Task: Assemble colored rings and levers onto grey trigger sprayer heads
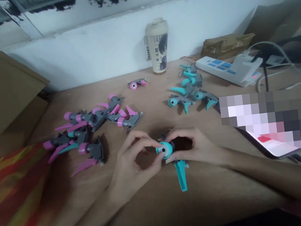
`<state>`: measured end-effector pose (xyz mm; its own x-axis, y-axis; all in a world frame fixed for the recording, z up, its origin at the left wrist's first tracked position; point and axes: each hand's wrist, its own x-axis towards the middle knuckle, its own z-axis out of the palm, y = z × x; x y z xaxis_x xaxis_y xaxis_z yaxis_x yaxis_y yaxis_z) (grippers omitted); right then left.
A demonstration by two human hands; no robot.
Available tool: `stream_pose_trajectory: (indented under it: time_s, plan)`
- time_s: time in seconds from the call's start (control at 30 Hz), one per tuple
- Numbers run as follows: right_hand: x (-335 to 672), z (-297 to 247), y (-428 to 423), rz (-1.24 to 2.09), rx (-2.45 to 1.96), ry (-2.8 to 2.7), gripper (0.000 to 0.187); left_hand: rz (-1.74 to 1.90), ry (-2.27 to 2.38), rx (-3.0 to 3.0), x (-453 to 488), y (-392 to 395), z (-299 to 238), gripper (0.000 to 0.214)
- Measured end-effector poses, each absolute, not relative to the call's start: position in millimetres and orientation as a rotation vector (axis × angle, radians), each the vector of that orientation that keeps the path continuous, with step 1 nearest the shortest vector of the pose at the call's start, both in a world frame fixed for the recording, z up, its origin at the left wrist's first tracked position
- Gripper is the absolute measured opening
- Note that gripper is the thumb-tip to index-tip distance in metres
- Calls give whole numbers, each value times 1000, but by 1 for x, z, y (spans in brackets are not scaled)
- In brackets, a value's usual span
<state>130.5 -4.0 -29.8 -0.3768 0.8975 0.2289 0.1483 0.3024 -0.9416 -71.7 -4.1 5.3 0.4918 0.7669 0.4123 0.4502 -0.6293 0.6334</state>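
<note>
Between my two hands is a trigger sprayer head (pixel 182 174) with a teal collar and a long teal trigger pointing down toward me. My left hand (pixel 134 158) pinches the collar's left side between thumb and fingertips. From the other side, my right hand (pixel 197 144) grips the grey body, which is mostly hidden behind its fingers. The collar's round opening faces me. Ahead to the left lies a group of grey sprayer heads with pink parts (pixel 97 148), one teal-triggered piece among them. A cluster of teal and grey sprayer heads (pixel 189 99) lies ahead to the right.
A lone pink sprayer head (pixel 133 85) lies near a lidded cup (pixel 159 50) by the wall. Right of them are a white power strip (pixel 224 69), cables and a phone (pixel 274 146) with a blurred screen. Cardboard (pixel 3 90) and red-yellow striped material (pixel 17 186) stand left.
</note>
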Motion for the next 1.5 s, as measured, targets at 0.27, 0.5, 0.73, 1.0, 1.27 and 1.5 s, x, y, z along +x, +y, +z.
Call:
stream_pose_trajectory:
  time_s: [0.27, 0.5, 0.73, 1.0, 1.27, 1.5]
  plan:
    - [131, -33, -3, 996, -900, -1811, 29, 906, 1020, 2395, -71, -5, 10, 10]
    - [131, -32, -2, 971, -879, -1791, 28, 935, 1042, 2322, -69, -8, 9, 7]
    - [131, -31, -3, 1008, -918, -1749, 29, 946, 1086, 2302, -69, -5, 9, 10]
    - [131, -32, -3, 911, -944, -1766, 27, 958, 1118, 2260, -66, -10, 9, 9]
    - [133, -35, -2, 926, -948, -1761, 25, 954, 1122, 2275, -64, -10, 7, 8]
    - [132, -33, -3, 838, -900, -1819, 23, 994, 1131, 2414, -68, -16, 2, 13]
